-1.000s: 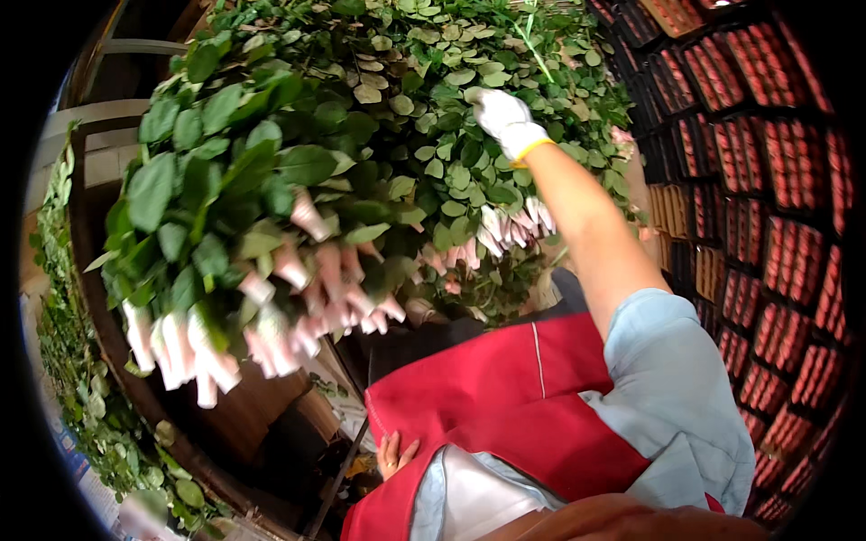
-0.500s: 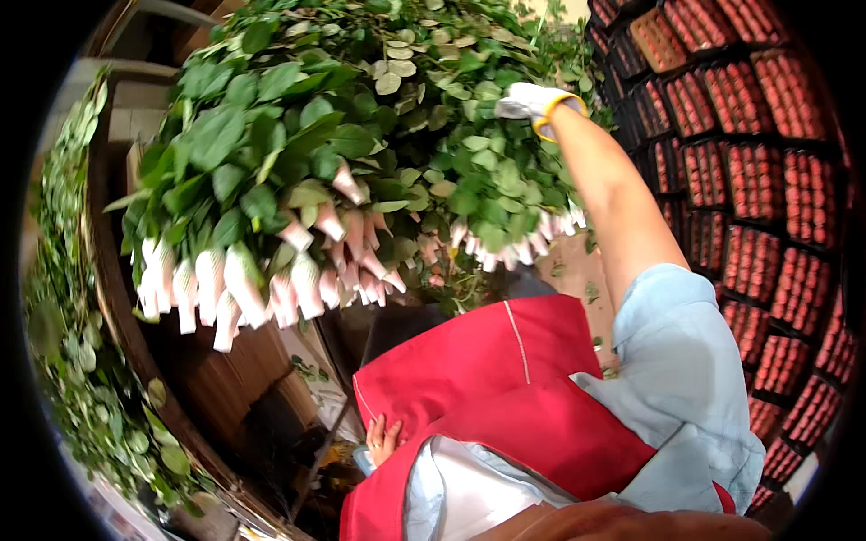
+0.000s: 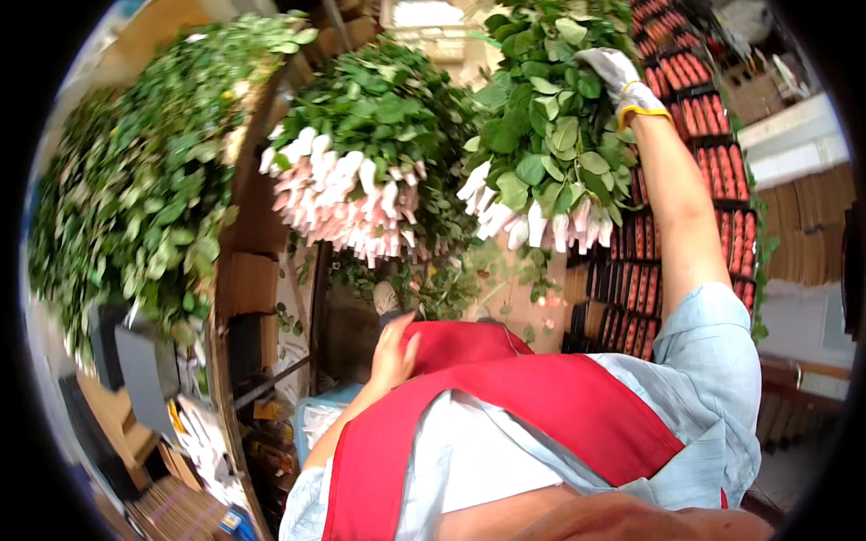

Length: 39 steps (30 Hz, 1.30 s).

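My right hand (image 3: pixel 618 81), in a white glove with a yellow cuff, is closed on a leafy bunch of roses (image 3: pixel 564 131) at upper right, its heads in pale pink sleeves hanging at the bottom. A second bunch (image 3: pixel 370 108), with similar pink-wrapped heads, lies left of it. My bare left hand (image 3: pixel 394 352) is at the red apron (image 3: pixel 460 343), fingers apart, holding nothing that I can see.
Leafy stems (image 3: pixel 135 198) cover a wooden rack at left, above cardboard (image 3: pixel 180 505) and white gloves (image 3: pixel 198 437). Black trays of red items (image 3: pixel 704 117) are stacked at right, flattened cardboard (image 3: pixel 803 216) beyond. My shoe (image 3: pixel 388 298) stands among fallen leaves. A pale crate (image 3: pixel 424 27) is at top.
The view has swung, showing more of the left rack. My right hand and its bunch are higher and farther right, apart from the other bunch. My left hand has moved up along the apron.
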Each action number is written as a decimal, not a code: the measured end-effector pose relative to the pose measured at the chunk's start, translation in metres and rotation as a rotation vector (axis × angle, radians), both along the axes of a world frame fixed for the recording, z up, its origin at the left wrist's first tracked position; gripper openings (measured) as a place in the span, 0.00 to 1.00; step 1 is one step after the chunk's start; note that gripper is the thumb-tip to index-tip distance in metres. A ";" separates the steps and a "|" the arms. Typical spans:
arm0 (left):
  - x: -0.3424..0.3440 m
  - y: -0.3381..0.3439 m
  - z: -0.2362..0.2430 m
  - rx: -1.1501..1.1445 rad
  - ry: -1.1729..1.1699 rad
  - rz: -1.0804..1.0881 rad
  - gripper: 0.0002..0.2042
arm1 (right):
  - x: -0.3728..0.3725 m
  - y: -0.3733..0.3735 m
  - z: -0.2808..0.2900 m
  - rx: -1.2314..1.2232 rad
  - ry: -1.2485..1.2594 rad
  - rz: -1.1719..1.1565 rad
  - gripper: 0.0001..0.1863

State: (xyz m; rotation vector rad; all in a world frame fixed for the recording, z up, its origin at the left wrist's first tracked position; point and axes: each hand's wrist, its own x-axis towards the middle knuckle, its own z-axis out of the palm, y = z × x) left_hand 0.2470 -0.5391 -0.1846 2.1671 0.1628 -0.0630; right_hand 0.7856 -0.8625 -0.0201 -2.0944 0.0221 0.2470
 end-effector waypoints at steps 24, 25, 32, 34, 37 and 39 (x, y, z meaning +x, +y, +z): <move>-0.130 0.394 0.572 1.063 -0.262 0.688 0.28 | -0.276 0.545 0.401 0.155 -0.802 0.959 0.32; -0.138 0.455 0.602 0.999 -0.342 0.739 0.26 | -0.292 0.587 0.417 0.155 -0.855 0.984 0.32; -0.197 0.655 0.735 2.151 -0.529 0.866 0.21 | -0.374 0.875 0.474 0.159 -1.211 1.013 0.32; -0.200 0.671 0.714 2.496 -0.902 0.790 0.18 | -0.386 0.934 0.469 0.159 -1.304 0.945 0.33; -0.196 0.715 0.611 2.377 -0.754 0.900 0.18 | -0.380 1.008 0.426 -0.030 -1.473 0.778 0.33; -0.214 0.749 0.518 2.048 -0.263 0.846 0.24 | -0.384 1.078 0.336 -0.342 -1.619 0.729 0.33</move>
